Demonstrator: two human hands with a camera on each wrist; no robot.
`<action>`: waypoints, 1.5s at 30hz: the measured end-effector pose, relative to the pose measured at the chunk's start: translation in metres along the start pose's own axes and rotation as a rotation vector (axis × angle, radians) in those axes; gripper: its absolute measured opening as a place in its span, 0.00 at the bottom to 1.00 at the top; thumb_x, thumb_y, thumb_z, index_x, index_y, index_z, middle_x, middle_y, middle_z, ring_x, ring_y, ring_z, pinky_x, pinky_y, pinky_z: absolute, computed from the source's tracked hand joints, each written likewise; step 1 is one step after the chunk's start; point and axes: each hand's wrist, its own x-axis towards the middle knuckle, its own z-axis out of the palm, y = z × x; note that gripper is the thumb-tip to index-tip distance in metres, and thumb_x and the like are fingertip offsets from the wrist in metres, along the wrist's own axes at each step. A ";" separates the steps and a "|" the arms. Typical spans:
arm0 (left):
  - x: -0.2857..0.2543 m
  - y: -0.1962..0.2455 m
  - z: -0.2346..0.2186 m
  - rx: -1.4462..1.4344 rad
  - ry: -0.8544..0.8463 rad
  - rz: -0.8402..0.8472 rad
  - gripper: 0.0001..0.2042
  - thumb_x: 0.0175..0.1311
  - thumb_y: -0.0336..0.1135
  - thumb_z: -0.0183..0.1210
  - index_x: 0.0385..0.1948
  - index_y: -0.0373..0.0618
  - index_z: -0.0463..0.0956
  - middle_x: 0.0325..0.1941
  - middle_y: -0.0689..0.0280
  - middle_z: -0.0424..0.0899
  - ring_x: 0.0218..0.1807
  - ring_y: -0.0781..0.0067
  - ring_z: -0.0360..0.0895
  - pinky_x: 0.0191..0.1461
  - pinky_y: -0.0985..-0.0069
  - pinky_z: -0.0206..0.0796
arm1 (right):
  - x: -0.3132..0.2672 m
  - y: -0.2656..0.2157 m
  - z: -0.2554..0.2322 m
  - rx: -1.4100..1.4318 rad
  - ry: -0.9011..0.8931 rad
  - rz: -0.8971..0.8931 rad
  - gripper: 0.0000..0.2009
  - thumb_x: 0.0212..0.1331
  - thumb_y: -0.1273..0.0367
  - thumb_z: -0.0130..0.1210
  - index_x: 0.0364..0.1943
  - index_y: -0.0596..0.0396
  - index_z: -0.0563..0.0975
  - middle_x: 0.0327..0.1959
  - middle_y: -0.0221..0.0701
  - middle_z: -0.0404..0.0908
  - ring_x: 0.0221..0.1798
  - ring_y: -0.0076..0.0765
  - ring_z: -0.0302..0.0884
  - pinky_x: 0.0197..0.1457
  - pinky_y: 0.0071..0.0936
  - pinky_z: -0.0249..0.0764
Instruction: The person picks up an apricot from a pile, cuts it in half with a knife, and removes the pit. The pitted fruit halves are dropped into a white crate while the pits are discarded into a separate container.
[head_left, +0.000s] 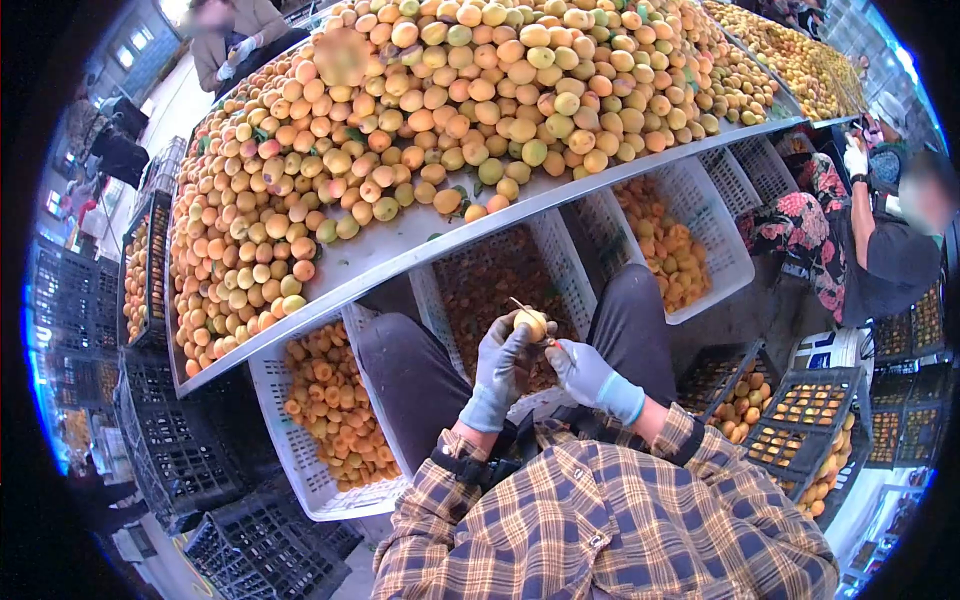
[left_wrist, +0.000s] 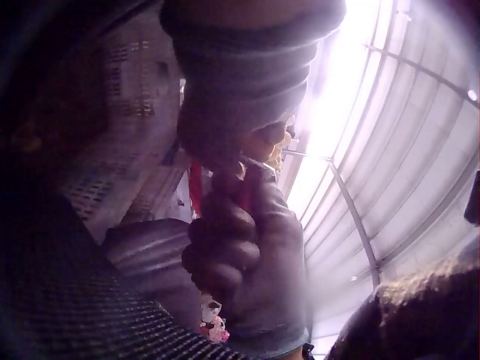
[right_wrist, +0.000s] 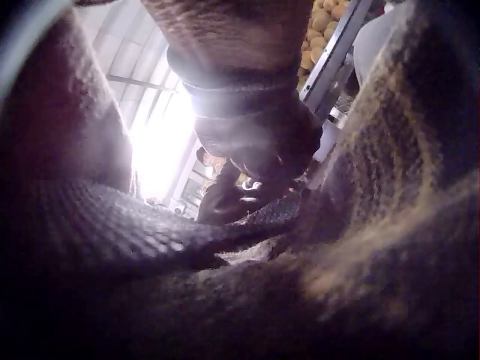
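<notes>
Gloved, my left hand (head_left: pixel 497 368) grips a pale yellow apricot (head_left: pixel 531 323) between thumb and fingers, over the gap between my knees. Close beside it, my right hand (head_left: pixel 592 377), gloved too, holds a small tool with a red handle (head_left: pixel 554 343). A thin, pointed piece stands out past the fruit's upper left side. In the left wrist view the right hand (left_wrist: pixel 232 240) shows curled fingers just below the left hand (left_wrist: pixel 240 112). The right wrist view is dark; the right hand (right_wrist: pixel 255 135) hides most of the work there.
A metal-edged table (head_left: pixel 360 272) heaped with apricots (head_left: pixel 420 120) spans the front. White crates with halved fruit stand left (head_left: pixel 262 400) and right (head_left: pixel 735 262); another crate (head_left: pixel 440 310) with darker contents sits between my knees. Black crates (head_left: pixel 170 440) flank me. A seated person (head_left: pixel 890 270) is at right.
</notes>
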 end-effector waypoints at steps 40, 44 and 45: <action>0.015 -0.031 -0.032 -0.313 0.107 -0.300 0.18 0.61 0.51 0.54 0.40 0.45 0.73 0.36 0.64 0.80 0.37 0.70 0.77 0.44 0.71 0.71 | 0.006 0.049 0.020 -0.245 0.043 -0.010 0.18 0.63 0.57 0.45 0.34 0.60 0.72 0.29 0.51 0.76 0.37 0.63 0.73 0.34 0.43 0.68; 0.024 -0.041 -0.042 -0.076 0.151 -0.244 0.19 0.60 0.53 0.55 0.38 0.45 0.73 0.36 0.65 0.80 0.36 0.72 0.76 0.43 0.72 0.71 | 0.020 0.062 0.018 -0.322 0.105 -0.099 0.18 0.63 0.55 0.46 0.34 0.59 0.71 0.23 0.46 0.76 0.28 0.56 0.75 0.29 0.40 0.69; 0.025 -0.039 -0.042 -0.041 0.131 -0.191 0.18 0.60 0.52 0.55 0.38 0.45 0.73 0.35 0.66 0.80 0.36 0.73 0.76 0.43 0.73 0.70 | 0.021 0.053 0.012 -0.066 -0.028 0.112 0.18 0.63 0.54 0.45 0.33 0.57 0.71 0.20 0.39 0.74 0.22 0.46 0.73 0.24 0.36 0.67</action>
